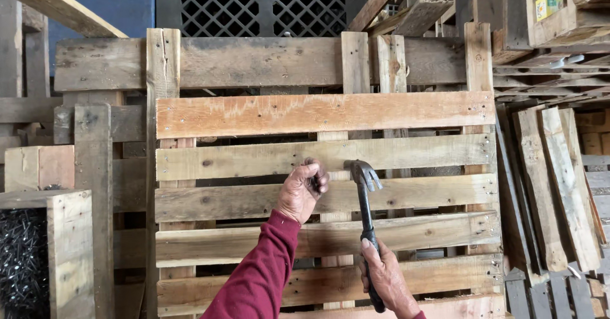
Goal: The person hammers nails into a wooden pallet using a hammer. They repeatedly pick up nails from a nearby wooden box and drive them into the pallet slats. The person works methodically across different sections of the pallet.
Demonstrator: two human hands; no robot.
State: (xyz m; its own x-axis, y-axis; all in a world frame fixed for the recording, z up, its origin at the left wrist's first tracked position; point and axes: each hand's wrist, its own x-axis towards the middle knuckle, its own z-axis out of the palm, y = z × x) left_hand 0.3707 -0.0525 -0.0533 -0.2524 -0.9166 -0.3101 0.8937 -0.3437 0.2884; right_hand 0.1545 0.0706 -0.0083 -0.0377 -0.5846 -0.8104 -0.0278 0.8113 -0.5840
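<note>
Left hand (304, 190) pinched closed on something small and dark, too small to identify, pressed against the wooden pallet (324, 204) at its second slat from the top. Right hand (386, 279) wrapped around the handle of a black claw hammer (365, 195), head raised just right of the left-hand fingers (316, 180), near the same slat.

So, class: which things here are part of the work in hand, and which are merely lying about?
In use: left hand pinching something small, right hand, claw hammer, wooden pallet.
Lying about: black plastic pallet, loose boards, nail box.
</note>
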